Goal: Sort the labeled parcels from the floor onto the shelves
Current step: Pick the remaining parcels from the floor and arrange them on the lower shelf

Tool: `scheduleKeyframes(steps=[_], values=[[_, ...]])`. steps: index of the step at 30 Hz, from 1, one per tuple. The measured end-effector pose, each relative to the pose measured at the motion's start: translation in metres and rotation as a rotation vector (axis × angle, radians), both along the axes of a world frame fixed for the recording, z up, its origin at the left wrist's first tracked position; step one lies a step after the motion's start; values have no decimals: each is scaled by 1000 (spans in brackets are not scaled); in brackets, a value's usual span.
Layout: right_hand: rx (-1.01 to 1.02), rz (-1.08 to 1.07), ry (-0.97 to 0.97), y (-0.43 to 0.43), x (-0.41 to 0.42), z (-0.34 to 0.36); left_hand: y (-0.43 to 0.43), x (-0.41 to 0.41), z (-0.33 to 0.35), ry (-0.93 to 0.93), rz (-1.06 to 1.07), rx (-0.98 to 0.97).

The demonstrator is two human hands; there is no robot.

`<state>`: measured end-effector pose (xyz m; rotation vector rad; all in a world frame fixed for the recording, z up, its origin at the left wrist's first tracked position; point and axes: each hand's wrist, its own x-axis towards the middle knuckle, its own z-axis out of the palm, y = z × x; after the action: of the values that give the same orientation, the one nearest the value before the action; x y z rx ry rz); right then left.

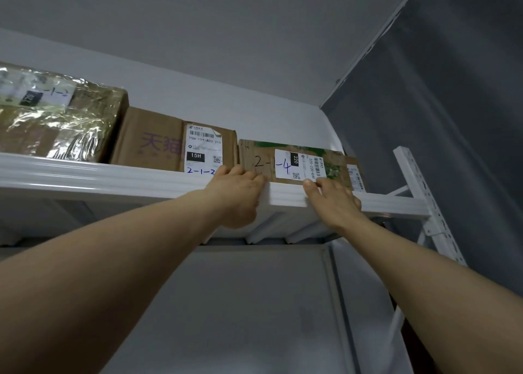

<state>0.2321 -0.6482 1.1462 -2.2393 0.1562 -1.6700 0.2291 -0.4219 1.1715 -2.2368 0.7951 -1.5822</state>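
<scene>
A flat cardboard parcel (283, 161) with a white label, hand-marked "2-1-4", lies on the white top shelf (113, 179) near its right end. Its front face is flush with the shelf's front lip. My left hand (237, 196) reaches up over the lip, and its fingertips press against the parcel's lower left corner. My right hand (332, 201) does the same at the parcel's lower right, with its fingers touching the front face below the barcode. Neither hand wraps around the parcel.
Left of it stand a brown box (154, 140) marked "2-1-2" and a larger box (56, 118) wrapped in clear tape. A small labeled parcel (355, 175) sits at the far right. A white slotted upright (424, 192) bounds the shelf beside a dark wall (452, 104).
</scene>
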Motion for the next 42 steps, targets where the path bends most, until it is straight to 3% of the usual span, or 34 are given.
scheduleKeyframes(steps=[8, 27, 42], values=[[-29, -22, 5, -2, 15, 5, -6, -7, 3, 89, 5, -46], [-111, 54, 64, -7, 10, 8, -13, -2, -8, 9, 25, -90], [-229, 98, 12, 59, 3, 10, -5, -4, -21, -30, 40, -128]])
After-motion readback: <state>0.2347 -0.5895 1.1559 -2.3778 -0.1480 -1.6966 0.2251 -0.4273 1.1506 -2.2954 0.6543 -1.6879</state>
